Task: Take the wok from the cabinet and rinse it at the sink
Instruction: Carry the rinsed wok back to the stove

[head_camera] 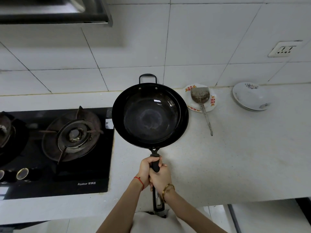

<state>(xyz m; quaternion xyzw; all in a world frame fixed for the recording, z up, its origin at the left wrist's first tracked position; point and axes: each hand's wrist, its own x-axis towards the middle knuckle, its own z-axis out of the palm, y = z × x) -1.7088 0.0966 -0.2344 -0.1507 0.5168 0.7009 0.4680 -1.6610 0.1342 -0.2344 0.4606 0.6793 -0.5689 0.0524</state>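
A black wok (pixel 149 115) with a small loop handle at its far rim is held level above the pale countertop (pixel 235 157), just right of the gas hob. Its long black handle runs toward me. My left hand (pixel 147 169) grips the handle nearer the bowl, a red string on that wrist. My right hand (pixel 160 178) grips the handle just behind it, a gold bracelet on that wrist. The wok's inside looks bare, with a dull ring at the bottom. No sink or cabinet is in view.
A black glass gas hob (pixel 87 165) with two burners lies at the left under a range hood (pixel 55 12). A metal spatula (pixel 202 101) rests on a patterned plate (pixel 212 101) behind the wok. A white dish (pixel 250 96) sits farther right. A wall socket (pixel 284 49) is on the tiles.
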